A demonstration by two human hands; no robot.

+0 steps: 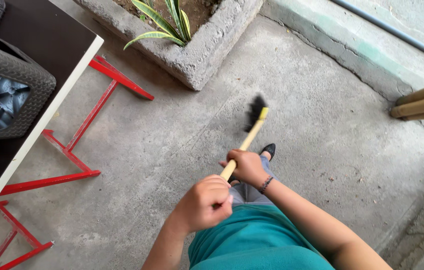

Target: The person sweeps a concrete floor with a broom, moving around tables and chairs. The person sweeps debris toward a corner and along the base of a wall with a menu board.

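Wooden broom (pixel 250 131) is slanting away from you, black bristles down on the far concrete floor (pixel 322 125). You're gripping its handle with both fists: right hand (pixel 245 166) farther along, left hand (pixel 203 202) nearer you at the top end.

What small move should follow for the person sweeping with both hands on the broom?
Probably draw the broom back toward the feet in a short stroke. Its black bristles sit out on the concrete floor near the planter, the left hand and right hand grip the handle, and specks lie on the floor at right.
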